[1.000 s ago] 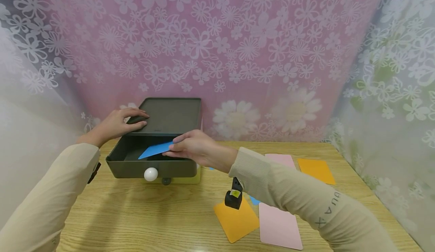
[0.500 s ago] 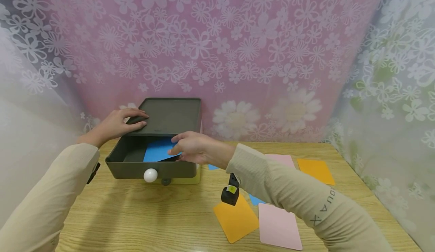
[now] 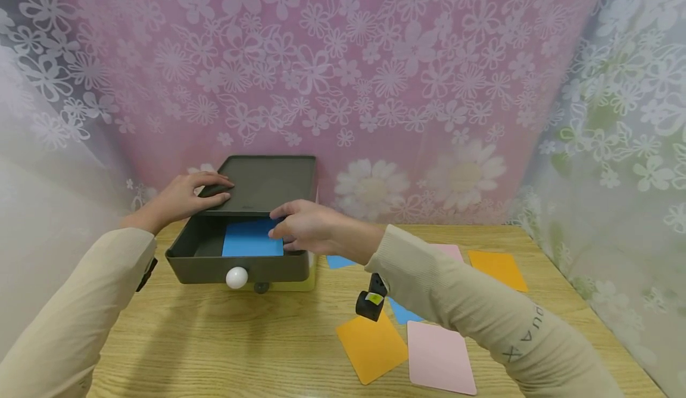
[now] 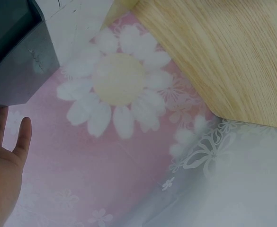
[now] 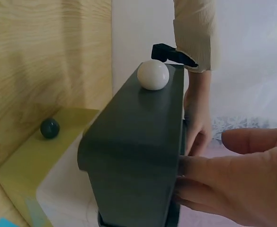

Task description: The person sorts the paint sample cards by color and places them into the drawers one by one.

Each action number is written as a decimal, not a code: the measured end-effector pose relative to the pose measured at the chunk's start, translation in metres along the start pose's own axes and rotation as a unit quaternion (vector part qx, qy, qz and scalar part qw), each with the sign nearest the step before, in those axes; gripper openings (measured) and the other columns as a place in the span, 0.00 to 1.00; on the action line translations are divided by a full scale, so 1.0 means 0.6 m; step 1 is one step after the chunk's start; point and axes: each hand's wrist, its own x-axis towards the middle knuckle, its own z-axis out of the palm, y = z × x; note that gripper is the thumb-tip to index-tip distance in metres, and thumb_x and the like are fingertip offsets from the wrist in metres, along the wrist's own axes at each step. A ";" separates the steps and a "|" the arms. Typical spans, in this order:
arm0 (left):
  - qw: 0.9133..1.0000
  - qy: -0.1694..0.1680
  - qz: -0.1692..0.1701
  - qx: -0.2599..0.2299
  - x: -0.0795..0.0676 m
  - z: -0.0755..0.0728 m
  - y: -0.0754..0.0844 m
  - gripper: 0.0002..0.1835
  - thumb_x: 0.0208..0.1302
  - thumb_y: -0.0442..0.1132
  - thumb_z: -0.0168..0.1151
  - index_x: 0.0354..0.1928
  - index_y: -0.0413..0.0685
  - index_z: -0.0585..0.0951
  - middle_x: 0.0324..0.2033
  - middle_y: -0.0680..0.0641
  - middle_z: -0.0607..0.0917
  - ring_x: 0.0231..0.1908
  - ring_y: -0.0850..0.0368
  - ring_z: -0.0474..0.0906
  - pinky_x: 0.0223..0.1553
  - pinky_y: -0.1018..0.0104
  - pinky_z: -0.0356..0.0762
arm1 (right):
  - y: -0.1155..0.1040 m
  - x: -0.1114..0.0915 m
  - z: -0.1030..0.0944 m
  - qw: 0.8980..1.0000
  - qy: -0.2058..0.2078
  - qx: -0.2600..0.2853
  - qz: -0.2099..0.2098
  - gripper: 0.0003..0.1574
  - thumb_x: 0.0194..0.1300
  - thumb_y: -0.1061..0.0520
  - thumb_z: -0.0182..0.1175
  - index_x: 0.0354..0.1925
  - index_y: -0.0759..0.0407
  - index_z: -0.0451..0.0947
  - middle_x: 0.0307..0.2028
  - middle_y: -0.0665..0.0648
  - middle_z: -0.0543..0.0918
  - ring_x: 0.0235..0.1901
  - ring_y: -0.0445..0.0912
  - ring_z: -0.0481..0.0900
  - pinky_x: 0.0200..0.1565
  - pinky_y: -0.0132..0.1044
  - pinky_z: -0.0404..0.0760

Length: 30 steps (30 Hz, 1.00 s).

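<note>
A dark grey drawer [image 3: 195, 267] with a white round knob [image 3: 237, 277] stands pulled out of a small desktop drawer unit [image 3: 270, 177]. Inside it, towards the right, a blue card [image 3: 249, 245] lies flat. My right hand [image 3: 313, 228] is over the drawer's right side, its fingers loosely bent at the card's right edge; some fingertips dip below the rim, partly hidden. In the right wrist view, thumb and fingers stand apart with no card visible between them. My left hand [image 3: 184, 198] rests on the unit's top at its left edge, thumb and fingers spread.
Below the drawer is a yellow-green drawer [image 5: 76, 130] with a dark knob [image 5: 49, 128]. On the wooden table to the right lie orange cards [image 3: 372, 349], pink cards [image 3: 442, 357] and blue cards [image 3: 340, 261], some partly under my right forearm. A floral curtain [image 3: 354, 88] hangs behind.
The blue card, tilted in my right hand one second ago, has gone down flat into the drawer. My right fingers have let go of it. My left hand has stayed put.
</note>
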 end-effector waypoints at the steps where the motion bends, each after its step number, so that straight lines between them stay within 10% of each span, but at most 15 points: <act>1: 1.000 0.000 0.000 0.001 0.000 0.000 0.000 0.21 0.62 0.53 0.56 0.54 0.53 0.77 0.60 0.42 0.72 0.62 0.39 0.63 0.58 0.37 0.59 | -0.001 -0.005 -0.003 1.000 0.004 -0.014 -0.015 0.31 0.65 0.69 0.48 0.65 0.63 0.57 0.66 0.62 0.57 0.65 0.57 0.60 0.64 0.48 0.63; 10: 1.000 0.001 0.008 -0.001 0.000 0.000 -0.004 0.20 0.62 0.53 0.56 0.54 0.55 0.77 0.60 0.43 0.72 0.62 0.40 0.62 0.58 0.37 0.59 | 0.009 -0.029 -0.051 0.981 0.097 -0.100 -0.136 0.22 0.65 0.65 0.52 0.57 0.65 0.66 0.57 0.64 0.69 0.54 0.54 0.72 0.52 0.40 0.77; 22: 1.000 0.000 0.007 -0.004 -0.002 -0.001 -0.003 0.20 0.62 0.53 0.56 0.54 0.55 0.77 0.60 0.43 0.72 0.62 0.40 0.62 0.57 0.38 0.61 | 0.134 0.023 -0.149 0.951 0.174 -0.214 -0.138 0.19 0.64 0.65 0.51 0.54 0.65 0.68 0.54 0.64 0.71 0.51 0.56 0.73 0.49 0.42 0.78; 30: 1.000 0.003 0.007 -0.005 0.000 0.000 -0.004 0.20 0.62 0.53 0.56 0.54 0.54 0.77 0.60 0.43 0.72 0.63 0.40 0.61 0.58 0.38 0.60 | 0.223 0.074 -0.187 0.914 0.182 -0.329 -0.155 0.22 0.61 0.64 0.57 0.54 0.67 0.69 0.51 0.65 0.74 0.48 0.58 0.76 0.47 0.42 0.78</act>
